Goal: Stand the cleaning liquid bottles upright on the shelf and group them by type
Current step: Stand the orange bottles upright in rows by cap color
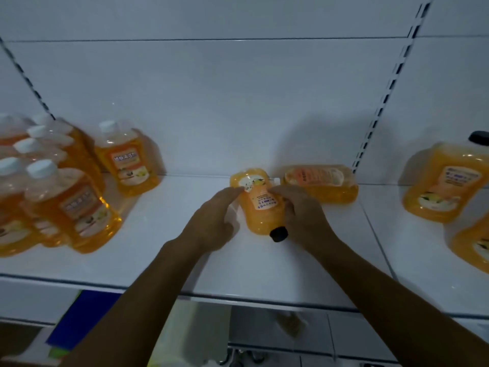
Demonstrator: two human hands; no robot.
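An orange bottle with a black cap [260,205] lies on the white shelf [172,234], its cap pointing toward me. My left hand [211,221] touches its left side and my right hand [301,213] curls round its right side. Just behind it another orange bottle [321,182] lies on its side against the back wall. Several white-capped orange bottles [66,200] stand grouped at the left, one more [127,157] a little apart. A black-capped bottle [447,181] stands at the right, with part of another [473,247] in front of it.
The shelf's front edge [238,295] runs below my forearms. Slotted uprights [391,86] rise on the back wall at the right and left. Bare shelf lies between the left group and my hands. A lower shelf with blue and yellow items [87,319] shows beneath.
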